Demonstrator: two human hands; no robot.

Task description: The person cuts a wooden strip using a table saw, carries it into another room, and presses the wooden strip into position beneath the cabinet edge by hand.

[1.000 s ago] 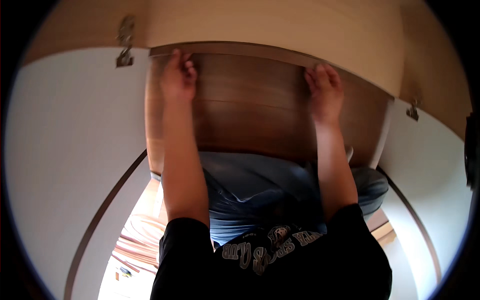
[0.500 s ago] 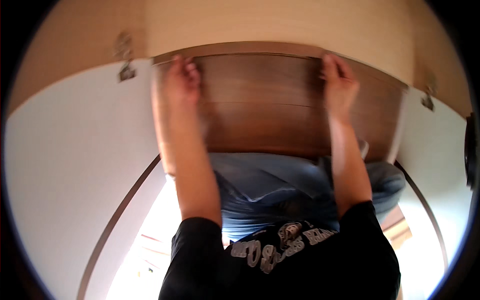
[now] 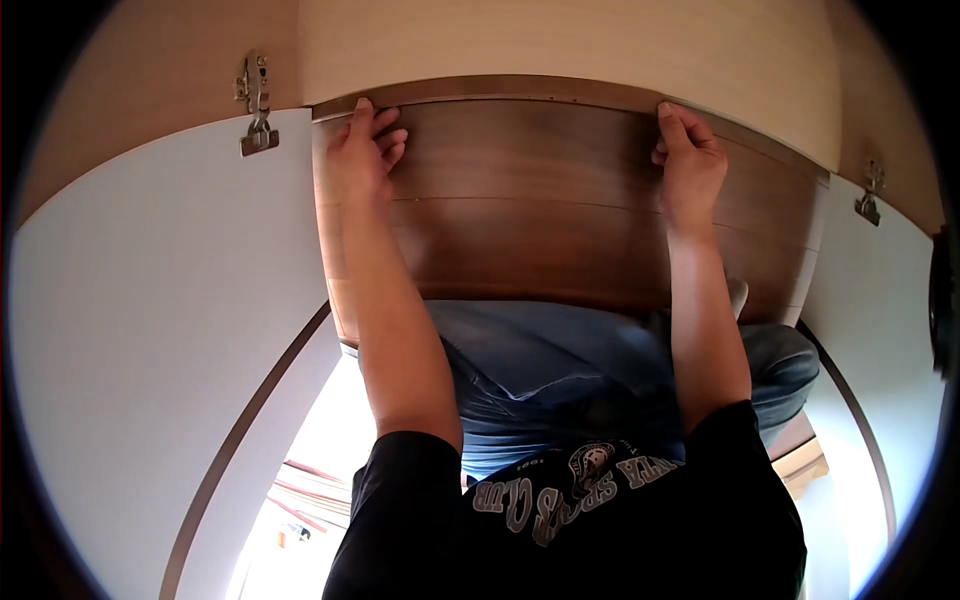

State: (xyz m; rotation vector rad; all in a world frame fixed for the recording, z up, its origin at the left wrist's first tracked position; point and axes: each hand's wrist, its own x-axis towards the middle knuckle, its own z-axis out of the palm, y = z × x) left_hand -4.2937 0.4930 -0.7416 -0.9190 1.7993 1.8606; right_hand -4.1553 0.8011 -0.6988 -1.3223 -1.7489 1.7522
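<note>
Brown strip [image 3: 520,89], long, narrow, few dark specks, runs along far edge of wood-grain boards [image 3: 530,235]. Left hand [image 3: 367,155] and right hand [image 3: 692,172] well apart, thumbs at it; I can't tell if gripping.

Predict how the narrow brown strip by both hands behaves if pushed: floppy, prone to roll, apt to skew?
The brown strip may flex, being long and narrow. It seems unlikely to roll: its visible face looks flat. Skewing may be limited, with the left hand and right hand well apart along it. Whether it's fixed to the pale board, I can't tell.
</note>
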